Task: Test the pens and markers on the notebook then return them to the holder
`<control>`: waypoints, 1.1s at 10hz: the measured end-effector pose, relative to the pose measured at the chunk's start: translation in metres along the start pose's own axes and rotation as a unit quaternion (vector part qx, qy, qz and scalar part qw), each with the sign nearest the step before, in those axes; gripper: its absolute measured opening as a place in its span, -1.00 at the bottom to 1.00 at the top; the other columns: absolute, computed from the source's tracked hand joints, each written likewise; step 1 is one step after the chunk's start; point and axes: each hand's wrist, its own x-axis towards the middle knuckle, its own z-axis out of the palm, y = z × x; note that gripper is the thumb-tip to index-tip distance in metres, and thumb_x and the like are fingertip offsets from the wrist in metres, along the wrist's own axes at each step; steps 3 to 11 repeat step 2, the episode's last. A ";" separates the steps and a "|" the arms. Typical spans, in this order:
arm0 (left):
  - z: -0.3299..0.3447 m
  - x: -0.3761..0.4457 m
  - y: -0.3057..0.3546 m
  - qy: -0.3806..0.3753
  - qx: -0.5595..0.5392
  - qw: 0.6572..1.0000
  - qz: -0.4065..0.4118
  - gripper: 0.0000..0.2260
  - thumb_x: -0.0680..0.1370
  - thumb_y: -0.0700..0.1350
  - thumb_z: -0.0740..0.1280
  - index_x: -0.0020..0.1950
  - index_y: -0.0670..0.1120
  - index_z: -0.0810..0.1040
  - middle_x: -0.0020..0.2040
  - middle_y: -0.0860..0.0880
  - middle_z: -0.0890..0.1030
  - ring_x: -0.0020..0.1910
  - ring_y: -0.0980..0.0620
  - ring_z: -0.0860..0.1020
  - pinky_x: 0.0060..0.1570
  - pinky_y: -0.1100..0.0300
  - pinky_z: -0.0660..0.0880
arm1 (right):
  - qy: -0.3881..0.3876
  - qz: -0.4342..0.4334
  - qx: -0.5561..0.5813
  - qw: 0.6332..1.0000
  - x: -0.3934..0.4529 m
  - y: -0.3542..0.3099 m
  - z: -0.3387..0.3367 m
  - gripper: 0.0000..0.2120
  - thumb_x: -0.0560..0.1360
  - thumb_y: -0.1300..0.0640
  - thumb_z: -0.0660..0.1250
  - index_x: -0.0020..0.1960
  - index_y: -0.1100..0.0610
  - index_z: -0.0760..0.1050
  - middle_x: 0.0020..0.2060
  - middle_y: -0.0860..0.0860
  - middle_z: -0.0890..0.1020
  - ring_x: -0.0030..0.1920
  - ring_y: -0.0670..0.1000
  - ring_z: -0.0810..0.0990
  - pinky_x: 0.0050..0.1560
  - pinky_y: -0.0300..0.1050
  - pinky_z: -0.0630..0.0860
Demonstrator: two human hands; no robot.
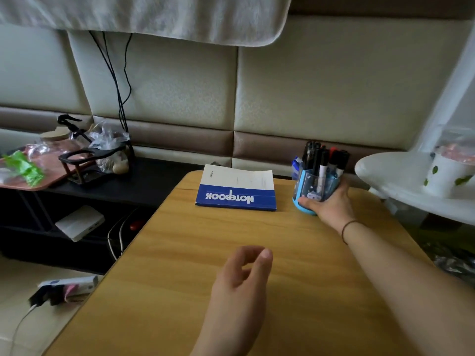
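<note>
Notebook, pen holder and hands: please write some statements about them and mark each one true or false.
1. The notebook lies closed on the wooden table. True.
2. The right hand grips the pen holder. True.
3. The left hand holds a marker. False: it holds nothing, its fingers loosely curled above the table.
4. The pen holder is empty. False: pens and markers stand upright in it.
5. The pen holder stands to the right of the notebook. True.
6. The notebook cover is red. False: it is blue and white, with the word NOTEBOOK printed upside down from this view.
</note>
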 end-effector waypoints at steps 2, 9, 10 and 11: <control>0.011 0.000 0.003 -0.031 0.039 0.999 0.002 -0.80 0.53 0.18 0.24 0.07 0.16 0.54 0.03 0.19 0.58 0.08 0.23 0.50 -0.02 0.23 0.48 | -0.011 0.035 -0.097 0.995 0.012 0.012 0.014 -0.11 0.22 -0.26 0.53 0.35 0.07 0.20 0.27 0.07 0.54 0.23 0.18 0.53 0.24 0.20 0.42; 0.011 0.000 0.003 -0.031 0.039 0.999 0.002 -0.80 0.53 0.18 0.24 0.07 0.16 0.54 0.03 0.19 0.58 0.08 0.23 0.50 -0.02 0.23 0.48 | -0.011 0.035 -0.097 0.995 0.012 0.012 0.014 -0.11 0.22 -0.26 0.53 0.35 0.07 0.20 0.27 0.07 0.54 0.23 0.18 0.53 0.24 0.20 0.42; 0.011 0.000 0.003 -0.031 0.039 0.999 0.002 -0.80 0.53 0.18 0.24 0.07 0.16 0.54 0.03 0.19 0.58 0.08 0.23 0.50 -0.02 0.23 0.48 | -0.011 0.035 -0.097 0.995 0.012 0.012 0.014 -0.11 0.22 -0.26 0.53 0.35 0.07 0.20 0.27 0.07 0.54 0.23 0.18 0.53 0.24 0.20 0.42; 0.011 0.000 0.003 -0.031 0.039 0.999 0.002 -0.80 0.53 0.18 0.24 0.07 0.16 0.54 0.03 0.19 0.58 0.08 0.23 0.50 -0.02 0.23 0.48 | -0.011 0.035 -0.097 0.995 0.012 0.012 0.014 -0.11 0.22 -0.26 0.53 0.35 0.07 0.20 0.27 0.07 0.54 0.23 0.18 0.53 0.24 0.20 0.42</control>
